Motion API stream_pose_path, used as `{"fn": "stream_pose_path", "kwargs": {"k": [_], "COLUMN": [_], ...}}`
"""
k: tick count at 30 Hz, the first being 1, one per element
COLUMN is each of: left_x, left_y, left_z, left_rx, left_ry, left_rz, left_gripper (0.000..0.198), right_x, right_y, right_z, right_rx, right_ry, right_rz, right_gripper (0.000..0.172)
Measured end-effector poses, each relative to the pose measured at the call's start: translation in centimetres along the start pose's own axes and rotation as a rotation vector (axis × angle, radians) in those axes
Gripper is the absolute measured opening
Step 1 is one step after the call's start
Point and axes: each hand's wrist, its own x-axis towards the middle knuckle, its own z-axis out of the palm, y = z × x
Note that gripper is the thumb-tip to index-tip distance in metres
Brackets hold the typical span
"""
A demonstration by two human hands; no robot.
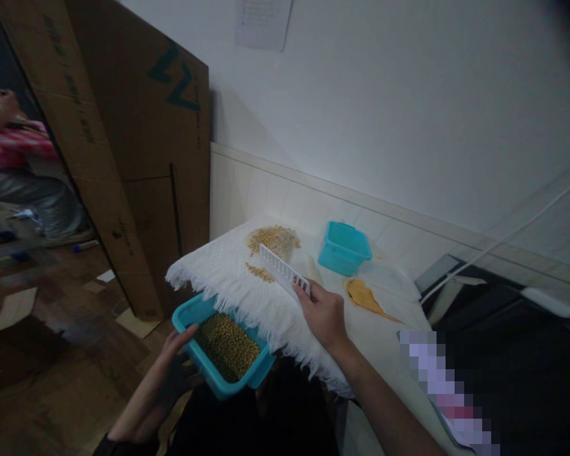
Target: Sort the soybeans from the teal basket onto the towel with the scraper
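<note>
My left hand [171,370] grips the rim of a teal plastic basket [218,385], held just under the table's fringed front edge. Yellowish beans [228,345] fill much of its bottom. In my right hand [325,313] is a flat white slotted plastic strip [282,269], pinched at its near end and slanting over the tablecloth [218,266]. Close to its far end lies a heap of pale beans [270,240]; a smaller scatter of beans [259,273] sits nearer the edge. Whether the strip touches the cloth or the beans, I cannot tell.
A second teal basket [344,250] stands at the back of the table by the wall. An orange-brown flat piece [365,299] lies in front of it. Tall cardboard [166,158] rises on the left, with a seated person [28,158] beyond. A white cable [503,247] crosses at right.
</note>
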Motion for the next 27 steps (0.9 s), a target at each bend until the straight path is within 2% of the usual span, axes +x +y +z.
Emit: {"fn": "stream_pose_path", "kwargs": {"k": [3,9,14,18,27], "left_x": [0.0,-0.7,-0.6,-0.4,-0.8], "left_y": [0.1,0.1,0.1,0.1,0.0], "left_z": [0.2,0.8,0.9,0.7,1.0], "left_rx": [-0.012,-0.003,-0.012,-0.002,0.008], "left_ry": [0.011,0.025,0.016,0.018,-0.002], "left_rz": [-0.027,0.005,-0.005,0.000,-0.011], "left_gripper": [0.107,0.094,0.093,0.100,0.105], "right_x": [0.5,0.8,0.5,0.0,-2.9], "right_y": [0.3,1.2,1.1,1.0,1.7], "right_z": [-0.1,0.6,0.6,-0.4,-3.4], "right_rx": [0.024,0.110,0.215,0.179,-0.003], "right_ry": [0.009,-0.023,-0.014,0.012,0.094], "right_rz": [0.005,0.080,0.112,0.124,0.036], "right_gripper": [0.032,0.024,0.026,0.030,0.032]}}
